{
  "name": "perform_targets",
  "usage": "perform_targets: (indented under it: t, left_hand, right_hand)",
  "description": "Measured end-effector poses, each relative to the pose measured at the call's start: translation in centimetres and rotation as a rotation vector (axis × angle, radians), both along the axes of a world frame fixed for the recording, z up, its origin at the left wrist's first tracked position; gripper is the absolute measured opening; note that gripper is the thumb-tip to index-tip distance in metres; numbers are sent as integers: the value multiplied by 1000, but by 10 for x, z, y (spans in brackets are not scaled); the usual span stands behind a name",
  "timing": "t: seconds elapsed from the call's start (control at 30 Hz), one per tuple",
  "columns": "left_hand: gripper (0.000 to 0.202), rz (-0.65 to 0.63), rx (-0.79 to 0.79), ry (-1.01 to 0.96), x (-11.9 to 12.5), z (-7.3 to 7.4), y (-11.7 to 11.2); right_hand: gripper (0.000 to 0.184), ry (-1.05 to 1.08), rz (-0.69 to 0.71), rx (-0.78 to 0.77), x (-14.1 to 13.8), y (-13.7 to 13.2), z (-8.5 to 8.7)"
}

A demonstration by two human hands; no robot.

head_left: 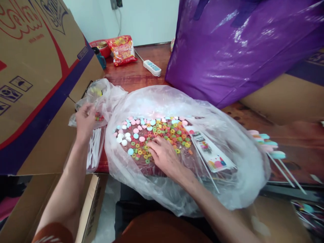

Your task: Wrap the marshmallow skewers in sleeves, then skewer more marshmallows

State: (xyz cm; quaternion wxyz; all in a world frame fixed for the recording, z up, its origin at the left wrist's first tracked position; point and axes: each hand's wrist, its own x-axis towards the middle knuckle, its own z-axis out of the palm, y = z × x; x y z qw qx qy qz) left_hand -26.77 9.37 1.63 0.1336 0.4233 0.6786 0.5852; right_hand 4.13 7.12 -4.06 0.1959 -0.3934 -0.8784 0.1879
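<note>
A large clear plastic bag lies open on the wooden table, holding several small colourful ring and disc candies and a printed card on a stick. My right hand rests inside the bag on the candies, fingers curled as if pinching among them. My left hand is closed on the edge of a smaller clear bag at the left, which holds white sticks and a few candies.
A big printed cardboard box stands at the left, another open box below it. A shiny purple bag fills the upper right. Candy-topped sticks lie at the right. A snack packet and power strip sit at the back.
</note>
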Motion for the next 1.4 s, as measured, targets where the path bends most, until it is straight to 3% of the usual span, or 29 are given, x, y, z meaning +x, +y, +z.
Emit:
perform_targets:
  t: [0.03,0.07,0.2,0.3,0.4,0.57,0.67,0.77,0.87,0.97,1.07,1.17,1.23,1.33,1.4]
  left_hand:
    - [17,24,18,122,15,0,-13]
    - [18,-31,-14,226,32,-2,-24]
    - [11,-350,-234,430,88,-21,-49]
    - [18,-365,-392,621,100,-41,-44]
    - [17,-346,-409,652,94,-53,-34]
    - [8,-332,-327,364,94,-49,-31]
    - [13,-295,-303,17,107,-37,-42]
    - [22,-396,-293,-398,127,-27,-55]
    - [30,-446,-277,-692,147,-24,-61]
    - [36,-407,-283,-749,162,-29,-61]
    - [36,-381,-302,-707,168,-34,-64]
    - [24,-334,-232,-558,158,-28,-72]
    - [16,-211,-97,-351,137,-17,-72]
    - [11,118,130,62,77,-2,-53]
    - [13,244,111,214,27,4,-29]
  right_hand:
    - [17,11,-9,-4,5,0,-1]
    - [17,19,-20,-9,10,0,-2]
    - [17,13,-60,-20,31,-5,-3]
    - [16,3,-92,-13,46,-11,-3]
    - [17,17,-141,-26,63,-15,-3]
    - [20,95,-225,-12,81,-6,-6]
    - [23,69,-328,39,78,4,-7]
    - [30,-26,-419,58,68,11,-5]
    - [36,-60,-329,16,55,8,-1]
    - [39,54,-174,-23,50,-1,3]
    - [34,164,-154,-11,59,-11,3]
    - [25,149,-276,41,83,-21,1]
    - [20,61,-426,90,103,-28,0]
    - [10,-175,-638,88,123,-38,0]
    - [6,-315,-691,26,128,-44,0]
